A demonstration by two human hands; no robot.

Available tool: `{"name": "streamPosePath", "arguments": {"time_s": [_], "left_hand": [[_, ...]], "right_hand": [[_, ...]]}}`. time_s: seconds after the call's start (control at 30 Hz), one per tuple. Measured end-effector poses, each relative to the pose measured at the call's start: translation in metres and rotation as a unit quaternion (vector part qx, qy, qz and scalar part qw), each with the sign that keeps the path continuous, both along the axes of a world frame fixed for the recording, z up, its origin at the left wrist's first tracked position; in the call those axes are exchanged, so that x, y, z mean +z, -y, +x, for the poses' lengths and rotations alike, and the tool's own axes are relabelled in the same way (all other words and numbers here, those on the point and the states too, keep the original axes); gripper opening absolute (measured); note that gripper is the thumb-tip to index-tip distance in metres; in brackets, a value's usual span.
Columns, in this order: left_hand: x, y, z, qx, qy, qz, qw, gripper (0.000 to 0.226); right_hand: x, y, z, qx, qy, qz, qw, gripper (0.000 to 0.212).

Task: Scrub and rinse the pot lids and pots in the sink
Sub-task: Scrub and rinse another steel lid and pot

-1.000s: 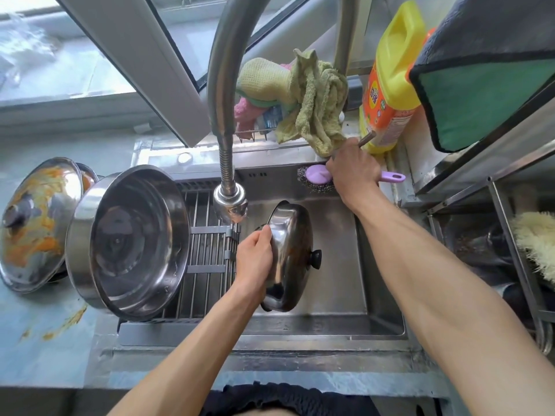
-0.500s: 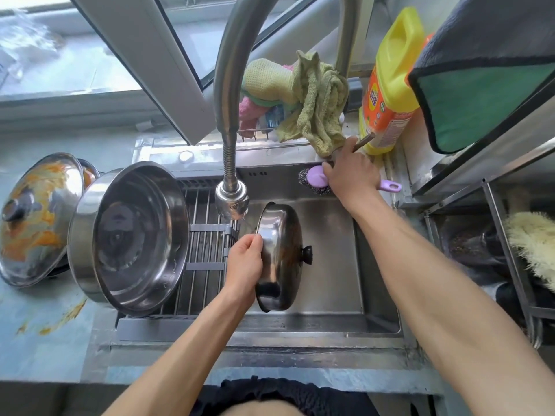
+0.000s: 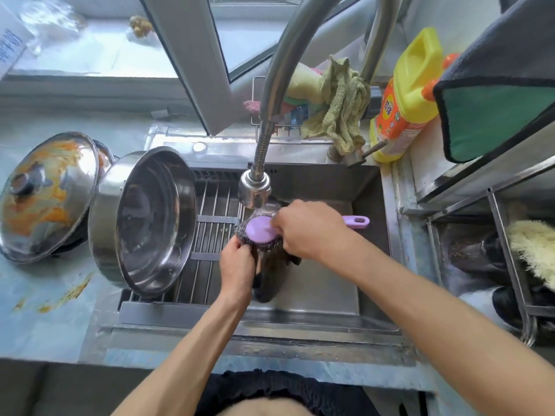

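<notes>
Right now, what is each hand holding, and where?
Right hand grips the purple scrubber by its handle. Left hand holds the small lid at its upper rim.

Yellow detergent bottle (image 3: 411, 94): an orange label with a round blue-and-white brand mark near its top; the characters in it are too blurred to read.
Lower part of that label: a pale panel of fine print, illegible.
White sheet (image 3: 9, 45) at the far left by the window: blue handwritten-looking characters, too blurred to make out.
</notes>
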State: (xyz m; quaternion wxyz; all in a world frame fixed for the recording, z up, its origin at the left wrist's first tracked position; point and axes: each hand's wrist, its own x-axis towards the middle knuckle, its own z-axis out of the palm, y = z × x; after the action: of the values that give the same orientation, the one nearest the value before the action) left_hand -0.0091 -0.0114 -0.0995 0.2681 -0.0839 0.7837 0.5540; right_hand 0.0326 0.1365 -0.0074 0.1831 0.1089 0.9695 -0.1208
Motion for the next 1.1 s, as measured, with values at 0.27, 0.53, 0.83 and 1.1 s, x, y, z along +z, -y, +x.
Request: {"name": "streamPosePath", "arguments": {"time_s": [0.27,0.53,0.83,1.1], "left_hand": [[-0.021,0.021,0.0,0.028,-0.004,-0.003,1.0,0.052],[-0.037,0.037,-0.02,-0.082,0.135,0.036,0.987,0.027],[-0.03,0.025,-0.044,-0.214,0.099,-0.07,0.969,0.019],[-0.032,0.042,-0.052,-0.293,0.105,-0.154,0.938,0.005]], "right_hand": [[-0.003,0.002,-0.024,0.013,0.04,0.008,0.999,0.011],[-0.025,0.008,-0.016,-0.005,0.075,-0.014,0.997,0.01],[-0.046,0.008,-0.019,-0.029,0.073,-0.026,0.997,0.006],[-0.056,-0.01,-0.042,-0.049,0.09,-0.031,0.994,0.024]]}}
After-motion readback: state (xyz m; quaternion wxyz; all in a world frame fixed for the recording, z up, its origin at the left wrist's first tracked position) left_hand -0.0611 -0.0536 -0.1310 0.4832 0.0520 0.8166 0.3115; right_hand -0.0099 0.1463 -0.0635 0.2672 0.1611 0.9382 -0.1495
